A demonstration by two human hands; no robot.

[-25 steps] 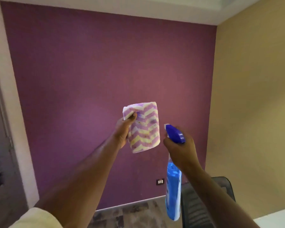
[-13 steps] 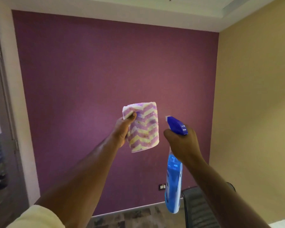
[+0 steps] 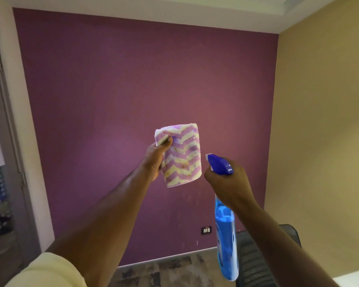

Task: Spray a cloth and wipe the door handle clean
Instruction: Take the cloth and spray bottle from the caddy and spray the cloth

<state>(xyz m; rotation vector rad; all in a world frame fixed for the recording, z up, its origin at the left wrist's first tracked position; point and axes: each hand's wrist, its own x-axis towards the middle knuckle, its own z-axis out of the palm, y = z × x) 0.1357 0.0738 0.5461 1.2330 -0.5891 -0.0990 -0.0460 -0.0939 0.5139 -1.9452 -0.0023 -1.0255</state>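
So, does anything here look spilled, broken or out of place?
Nothing much. The left hand holds the folded cloth upright, and the right hand aims the spray bottle at it. Only the cloth's few brownish specks stand out.

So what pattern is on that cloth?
Purple and cream zigzag stripes on the cloth, clearest in the head view.

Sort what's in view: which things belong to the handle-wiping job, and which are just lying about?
Part of the job:
cloth, gripped by the left hand
spray bottle, gripped by the right hand, nozzle towards the cloth
The door handle is not in view.

Just there:
chair, low right
wall socket, near the floor
purple wall
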